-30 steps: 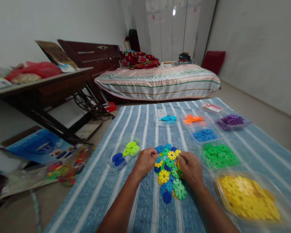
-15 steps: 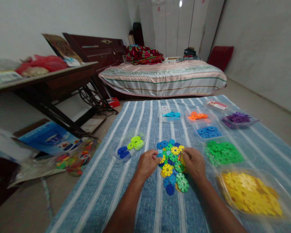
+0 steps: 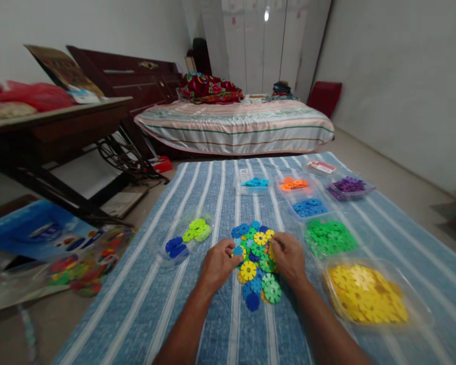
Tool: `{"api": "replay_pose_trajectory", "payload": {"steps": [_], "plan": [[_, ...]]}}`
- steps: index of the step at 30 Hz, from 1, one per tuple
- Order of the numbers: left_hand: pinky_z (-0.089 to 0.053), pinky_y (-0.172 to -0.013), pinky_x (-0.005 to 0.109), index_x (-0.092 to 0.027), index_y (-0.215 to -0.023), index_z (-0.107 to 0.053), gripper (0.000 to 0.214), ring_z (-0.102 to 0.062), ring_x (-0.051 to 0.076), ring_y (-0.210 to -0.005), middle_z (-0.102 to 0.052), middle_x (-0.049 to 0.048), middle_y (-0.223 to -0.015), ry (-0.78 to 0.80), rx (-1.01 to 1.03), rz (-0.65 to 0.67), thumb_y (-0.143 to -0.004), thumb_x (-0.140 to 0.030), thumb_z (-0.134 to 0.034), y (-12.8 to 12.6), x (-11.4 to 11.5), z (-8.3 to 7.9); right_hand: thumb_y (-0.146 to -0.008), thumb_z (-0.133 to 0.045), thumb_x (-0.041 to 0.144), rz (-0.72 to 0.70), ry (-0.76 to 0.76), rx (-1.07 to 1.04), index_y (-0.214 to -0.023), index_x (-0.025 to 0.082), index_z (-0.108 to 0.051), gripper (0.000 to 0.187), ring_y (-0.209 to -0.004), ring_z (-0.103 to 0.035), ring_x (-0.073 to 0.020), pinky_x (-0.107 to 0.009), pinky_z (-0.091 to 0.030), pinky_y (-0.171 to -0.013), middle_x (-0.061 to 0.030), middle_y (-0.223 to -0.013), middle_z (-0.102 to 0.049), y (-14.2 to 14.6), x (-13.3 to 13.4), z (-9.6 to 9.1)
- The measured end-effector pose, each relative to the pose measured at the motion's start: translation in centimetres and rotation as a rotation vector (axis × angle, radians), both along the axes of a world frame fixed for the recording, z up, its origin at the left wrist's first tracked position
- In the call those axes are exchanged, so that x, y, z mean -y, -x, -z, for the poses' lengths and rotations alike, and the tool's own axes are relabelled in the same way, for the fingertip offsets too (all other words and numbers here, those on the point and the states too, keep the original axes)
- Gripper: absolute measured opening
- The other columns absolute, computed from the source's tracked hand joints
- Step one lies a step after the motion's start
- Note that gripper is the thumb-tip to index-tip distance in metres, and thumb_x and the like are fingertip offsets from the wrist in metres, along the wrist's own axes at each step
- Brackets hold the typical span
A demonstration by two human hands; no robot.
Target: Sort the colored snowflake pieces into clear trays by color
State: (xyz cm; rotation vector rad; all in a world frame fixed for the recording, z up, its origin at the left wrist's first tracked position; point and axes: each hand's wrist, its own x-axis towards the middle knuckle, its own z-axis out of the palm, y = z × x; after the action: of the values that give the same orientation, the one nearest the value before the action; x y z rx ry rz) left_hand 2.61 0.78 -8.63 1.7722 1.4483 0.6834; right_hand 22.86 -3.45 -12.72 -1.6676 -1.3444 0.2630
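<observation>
A pile of notched, flower-shaped plastic discs (image 3: 248,270) in blue, yellow, green and teal lies loose on a striped cloth. At its left edge my left hand (image 3: 218,263) pinches a light blue disc (image 3: 237,251) between thumb and fingers. My right hand (image 3: 290,257) is closed at the pile's right side, against some yellow discs; its fingertips are turned inward, so what they grip is hidden. To the left, a clear tray (image 3: 157,252) contains dark blue discs (image 3: 176,247) and lime discs (image 3: 196,229).
On the right stand clear containers of yellow (image 3: 367,294), green (image 3: 330,237), blue (image 3: 309,207), purple (image 3: 347,186), orange (image 3: 293,183) and light blue discs (image 3: 255,182). The striped cloth (image 3: 144,309) covers the surface. Beyond it is a bed (image 3: 231,134); a sewing-machine table (image 3: 61,114) stands left.
The view has swung a little to the right, so everything sits further left. My left hand with its light blue disc is slightly lower against the pile; my right hand stays beside it.
</observation>
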Motion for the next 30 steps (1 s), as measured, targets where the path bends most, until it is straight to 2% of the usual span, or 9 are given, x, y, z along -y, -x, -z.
{"api": "replay_pose_trajectory", "payload": {"steps": [8,15,22,27,30], "plan": [[-0.039,-0.055,0.025,-0.020,-0.080,-0.061,0.027,-0.050,0.013,-0.054,-0.053,-0.0056,-0.058,0.002,0.075,-0.069,-0.062,-0.039,-0.068,-0.5,-0.2,-0.8,-0.084,-0.048,0.028,0.013,-0.048,0.009,-0.079,0.021,-0.068,0.021,-0.086,-0.060,-0.0199,-0.033,-0.042,-0.083,-0.0039,-0.084,-0.069,0.1,-0.3,0.0],[-0.040,-0.056,0.024,-0.020,-0.077,-0.059,0.019,-0.051,0.013,-0.055,-0.052,-0.0058,-0.058,0.008,0.091,-0.082,-0.064,-0.034,-0.064,-0.5,-0.2,-0.8,-0.084,-0.048,0.029,0.012,-0.036,0.004,-0.079,0.021,-0.068,0.022,-0.085,-0.060,-0.0202,-0.033,-0.041,-0.083,-0.0039,-0.084,-0.070,0.2,-0.1,-0.1],[-0.040,-0.060,0.025,-0.019,-0.061,-0.059,0.009,-0.051,0.012,-0.059,-0.056,-0.0025,-0.064,-0.127,0.003,-0.106,-0.063,-0.027,-0.062,-0.2,-0.4,-1.5,-0.085,-0.048,0.031,0.007,-0.033,-0.021,-0.081,0.021,-0.067,0.022,-0.087,-0.059,-0.0213,-0.034,-0.041,-0.085,-0.0050,-0.087,-0.069,0.3,-0.1,0.1],[-0.036,-0.049,0.022,-0.018,-0.061,-0.057,0.015,-0.048,0.011,-0.049,-0.052,-0.0047,-0.052,0.043,0.156,-0.117,-0.062,-0.031,-0.064,-0.9,-1.8,-1.8,-0.085,-0.048,0.029,-0.003,-0.038,-0.031,-0.079,0.021,-0.066,0.021,-0.085,-0.059,-0.0206,-0.033,-0.041,-0.083,-0.0043,-0.084,-0.068,0.4,-0.3,0.2],[-0.033,-0.044,0.021,-0.017,-0.060,-0.055,0.016,-0.045,0.009,-0.043,-0.053,-0.0050,-0.049,0.120,0.220,-0.117,-0.061,-0.029,-0.066,-3.0,-4.1,-3.8,-0.085,-0.048,0.029,-0.001,-0.039,-0.035,-0.079,0.021,-0.066,0.020,-0.085,-0.058,-0.0203,-0.033,-0.040,-0.082,-0.0039,-0.084,-0.068,0.4,-0.3,0.3]]}}
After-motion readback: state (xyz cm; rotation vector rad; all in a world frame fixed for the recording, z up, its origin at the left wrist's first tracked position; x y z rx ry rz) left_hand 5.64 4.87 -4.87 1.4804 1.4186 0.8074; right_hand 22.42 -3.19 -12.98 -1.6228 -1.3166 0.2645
